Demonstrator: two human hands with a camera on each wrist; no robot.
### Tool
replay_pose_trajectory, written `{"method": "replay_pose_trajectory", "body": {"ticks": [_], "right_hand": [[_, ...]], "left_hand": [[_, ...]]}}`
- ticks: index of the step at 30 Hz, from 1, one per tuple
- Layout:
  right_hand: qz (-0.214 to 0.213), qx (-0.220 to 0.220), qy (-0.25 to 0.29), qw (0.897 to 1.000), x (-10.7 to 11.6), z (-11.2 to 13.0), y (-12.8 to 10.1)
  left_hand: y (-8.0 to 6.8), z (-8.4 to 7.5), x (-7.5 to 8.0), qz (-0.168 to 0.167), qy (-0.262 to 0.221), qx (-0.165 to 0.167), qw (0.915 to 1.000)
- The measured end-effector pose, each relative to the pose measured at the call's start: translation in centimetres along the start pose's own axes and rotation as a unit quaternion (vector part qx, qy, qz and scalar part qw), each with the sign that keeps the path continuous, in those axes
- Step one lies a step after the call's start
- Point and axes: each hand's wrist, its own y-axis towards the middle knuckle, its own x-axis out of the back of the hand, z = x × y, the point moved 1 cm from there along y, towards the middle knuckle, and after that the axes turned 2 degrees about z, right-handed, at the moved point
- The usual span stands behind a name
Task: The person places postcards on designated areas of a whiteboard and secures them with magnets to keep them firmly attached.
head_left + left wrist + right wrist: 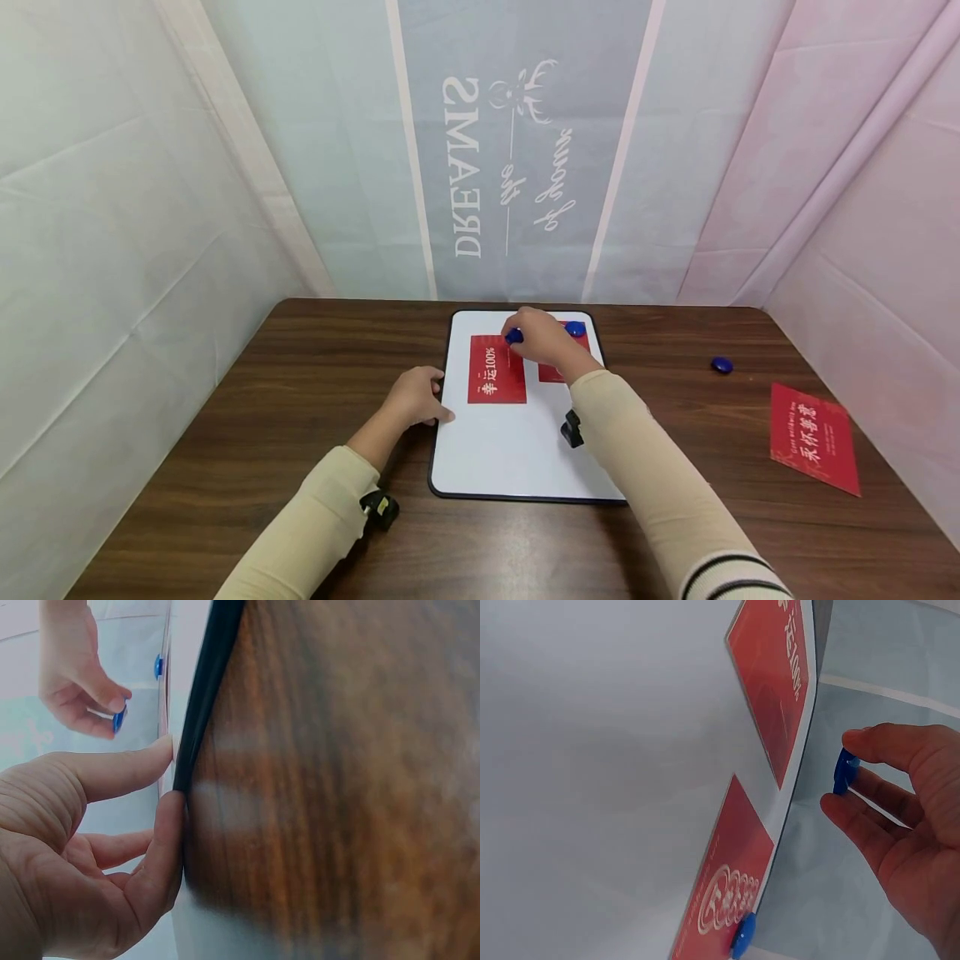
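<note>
A whiteboard with a black frame lies on the brown table. My left hand holds its left edge, the thumb on the white face and the fingers against the frame. Over the board's far part, my right hand pinches a round blue magnet between thumb and fingers. In the right wrist view the magnet is held apart from the board. Below that hand is a red card with white characters. A second red card, partly hidden by the right hand, carries another blue magnet near its far edge.
To the right on the table lie a loose blue magnet and a third red card, close to the table's right edge. Pale fabric curtains stand behind the table and on both sides.
</note>
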Motion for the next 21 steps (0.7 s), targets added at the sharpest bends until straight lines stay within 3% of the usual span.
{"method": "replay_pose_trajectory", "body": {"ticks": [7,21], "right_hand": [[-0.004,-0.017,0.017,1.000,-0.8,0.3,1.0],[0.016,-0.028,-0.014,0.999,-2.2,0.4,2.7]], "left_hand": [[0.1,0.2,-0.1,0.000,-0.007,-0.005,1.0000],[0.1,0.3,-0.1,-0.001,-0.012,-0.008,0.9999]]}}
